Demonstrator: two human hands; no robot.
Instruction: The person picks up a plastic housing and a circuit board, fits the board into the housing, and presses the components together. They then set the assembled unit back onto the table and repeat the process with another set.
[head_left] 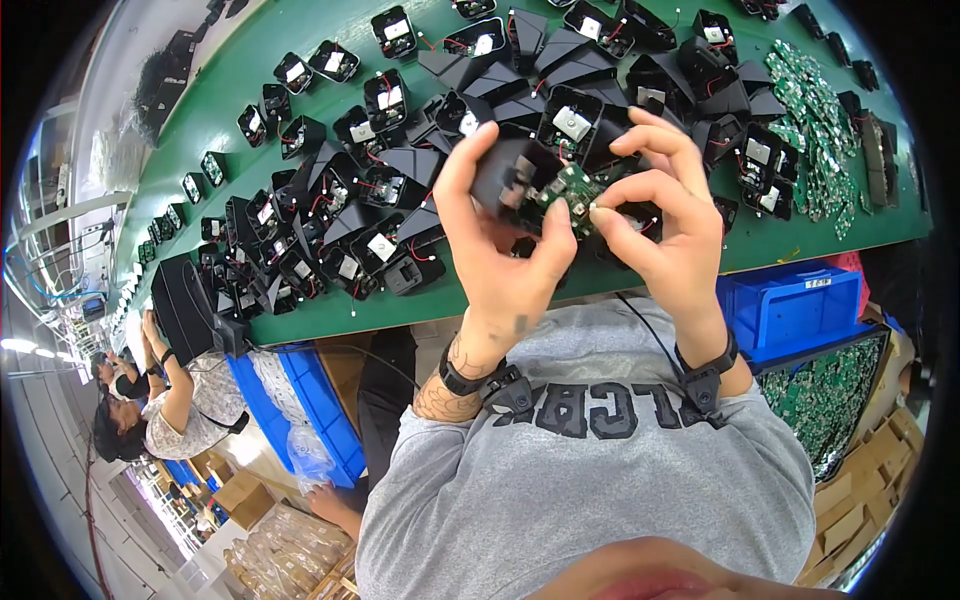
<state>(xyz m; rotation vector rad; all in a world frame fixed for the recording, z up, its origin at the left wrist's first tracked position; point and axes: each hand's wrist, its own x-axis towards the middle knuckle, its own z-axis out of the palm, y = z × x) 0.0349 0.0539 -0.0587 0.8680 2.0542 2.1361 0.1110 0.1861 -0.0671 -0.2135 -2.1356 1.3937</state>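
Observation:
My left hand (500,245) is closed around a black plastic housing (500,180), held above the near part of the green table. A small green circuit board (574,188) sits at the housing's open side, with my left thumb against its lower edge. From the right, my right hand (668,215) pinches a small white connector (595,208) between thumb and forefinger, right beside the board; its other fingers are curled and raised. Behind both hands stands another open black housing (572,122) with a white part inside. My fingers hide much of the held housing.
Many black housings with thin red and black wires crowd the green table (440,318). Loose circuit boards (815,130) are heaped at the right. Blue bins (790,310) stand below the edge, near a tray of boards (825,395). Another person (190,400) works at far left.

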